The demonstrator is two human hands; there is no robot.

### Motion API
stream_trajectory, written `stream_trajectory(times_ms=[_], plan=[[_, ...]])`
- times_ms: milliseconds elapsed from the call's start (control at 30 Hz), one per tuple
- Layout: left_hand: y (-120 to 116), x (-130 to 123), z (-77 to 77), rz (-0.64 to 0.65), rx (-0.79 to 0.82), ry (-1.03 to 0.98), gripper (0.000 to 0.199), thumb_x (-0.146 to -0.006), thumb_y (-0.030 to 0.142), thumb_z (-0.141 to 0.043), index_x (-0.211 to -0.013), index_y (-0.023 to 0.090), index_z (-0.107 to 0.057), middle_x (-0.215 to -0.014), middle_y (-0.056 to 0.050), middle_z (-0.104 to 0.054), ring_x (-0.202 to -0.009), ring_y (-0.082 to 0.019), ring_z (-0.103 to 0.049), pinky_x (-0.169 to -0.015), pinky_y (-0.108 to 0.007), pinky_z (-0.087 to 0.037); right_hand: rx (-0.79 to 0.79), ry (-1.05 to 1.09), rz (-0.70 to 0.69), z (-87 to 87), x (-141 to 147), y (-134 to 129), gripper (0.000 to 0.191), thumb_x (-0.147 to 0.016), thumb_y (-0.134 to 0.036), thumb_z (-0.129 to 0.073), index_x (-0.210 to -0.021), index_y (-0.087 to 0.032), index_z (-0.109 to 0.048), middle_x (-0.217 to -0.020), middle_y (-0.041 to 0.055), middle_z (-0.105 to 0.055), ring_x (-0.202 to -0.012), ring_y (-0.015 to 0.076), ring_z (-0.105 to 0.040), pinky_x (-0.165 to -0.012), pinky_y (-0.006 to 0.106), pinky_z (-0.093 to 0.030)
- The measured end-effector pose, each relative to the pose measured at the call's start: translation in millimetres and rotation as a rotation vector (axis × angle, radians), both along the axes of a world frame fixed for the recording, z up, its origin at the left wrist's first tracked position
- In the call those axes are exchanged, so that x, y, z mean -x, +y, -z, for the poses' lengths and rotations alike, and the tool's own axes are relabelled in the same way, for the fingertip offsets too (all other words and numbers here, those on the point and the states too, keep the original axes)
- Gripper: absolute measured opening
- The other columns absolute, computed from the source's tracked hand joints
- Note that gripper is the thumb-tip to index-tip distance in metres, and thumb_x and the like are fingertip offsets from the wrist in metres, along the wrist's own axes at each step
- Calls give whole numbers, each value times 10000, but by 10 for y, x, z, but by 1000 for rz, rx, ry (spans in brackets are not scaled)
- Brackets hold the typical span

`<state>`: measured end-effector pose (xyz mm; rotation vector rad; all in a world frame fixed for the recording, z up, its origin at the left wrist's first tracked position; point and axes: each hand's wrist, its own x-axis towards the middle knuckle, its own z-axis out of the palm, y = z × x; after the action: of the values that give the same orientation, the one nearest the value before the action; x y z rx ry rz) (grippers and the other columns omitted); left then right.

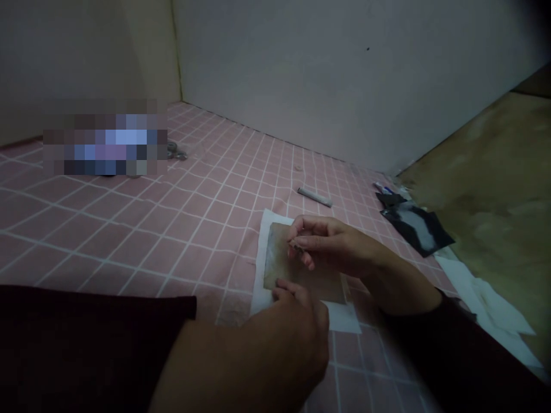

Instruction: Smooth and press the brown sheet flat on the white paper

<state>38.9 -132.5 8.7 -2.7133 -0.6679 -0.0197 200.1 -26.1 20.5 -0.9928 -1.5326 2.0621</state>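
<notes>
A flat brown rectangular board (279, 258) lies on a white sheet (344, 323) on the table. Over the board, my right hand (329, 241) pinches a small dark brown piece (298, 246) between thumb and fingers; its exact kind is too dim to tell. My left hand (293, 321) is at the board's near left part, with its fingers bent and the fingertips close together at the surface. What these fingers hold, if anything, is hidden by the back of the hand.
A pink checked cloth (193, 229) covers the table. Beyond the board lies a grey tube-like stick (315, 197). At the right are a black pouch (417, 229) and white papers (486, 298) along the table's edge. A blurred-out patch and small metallic items (176, 151) are far left.
</notes>
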Motion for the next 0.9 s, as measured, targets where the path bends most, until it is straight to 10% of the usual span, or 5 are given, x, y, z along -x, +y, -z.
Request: stream_trajectory(times_ms=[267, 500, 900], plan=[[12, 154, -213, 39, 2, 1, 351, -899, 313, -411, -1094, 143, -648, -1011, -145, -634, -810, -234, -613, -577, -324, -413, 65, 29, 59, 9, 18, -4, 149, -822, -142, -616, -964, -141, -662, -708, -18, -606, -600, 41, -578, -602, 144, -479], [35, 24, -13, 43, 27, -3, 360, -895, 341, -405, -1054, 131, -651, -938, -148, -635, -751, -231, -606, -546, -305, -383, 24, -55, 87, 24, 36, -16, 134, -798, -224, -658, -904, -160, -607, -627, -31, -607, -534, 55, -549, -551, 171, -444], [42, -28, 69, 89, 76, -14, 374, -848, 370, -432, -982, 99, -652, -872, -166, -638, -727, -253, -595, -585, -367, -419, -683, -550, -12, -10, 259, -263, 62, -819, -150, -548, -838, -195, -587, -723, -22, -561, -651, 105, -489, -593, 243, -373]])
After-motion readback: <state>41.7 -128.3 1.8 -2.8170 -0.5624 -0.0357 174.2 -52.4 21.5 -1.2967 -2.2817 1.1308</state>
